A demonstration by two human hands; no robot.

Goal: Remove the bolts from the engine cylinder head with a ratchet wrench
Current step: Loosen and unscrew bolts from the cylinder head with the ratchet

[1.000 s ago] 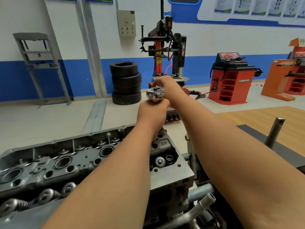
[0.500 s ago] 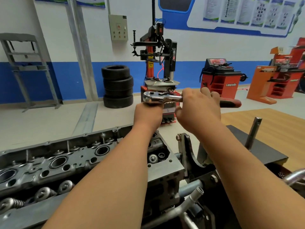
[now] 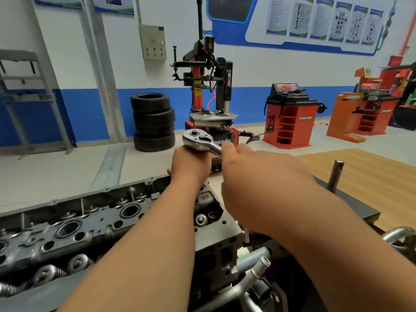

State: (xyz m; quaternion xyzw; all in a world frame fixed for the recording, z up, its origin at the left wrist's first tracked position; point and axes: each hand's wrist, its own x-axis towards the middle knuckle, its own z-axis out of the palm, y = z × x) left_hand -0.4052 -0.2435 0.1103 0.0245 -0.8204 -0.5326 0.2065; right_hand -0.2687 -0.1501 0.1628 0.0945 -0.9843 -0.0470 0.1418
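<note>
The grey engine cylinder head (image 3: 94,224) stretches from lower left to centre, with open bores and valve springs showing. Above its far right end stands the chrome ratchet wrench (image 3: 200,143), head up. My left hand (image 3: 190,167) grips the extension just under the ratchet head, hiding it and the bolt below. My right hand (image 3: 254,174) is wrapped round the wrench handle, which it covers. One bolt head (image 3: 201,220) shows in a recess near the head's right end.
A black stand plate with an upright steel pin (image 3: 335,176) lies to the right. Metal pipes (image 3: 254,264) jut out below the head. Stacked tyres (image 3: 154,121), a tyre changer (image 3: 209,91) and red balancers (image 3: 289,118) stand on the floor behind.
My right hand has swung the wrench handle from pointing away, round to the right and toward me. The left hand stayed under the ratchet head. The camera shifted slightly.
</note>
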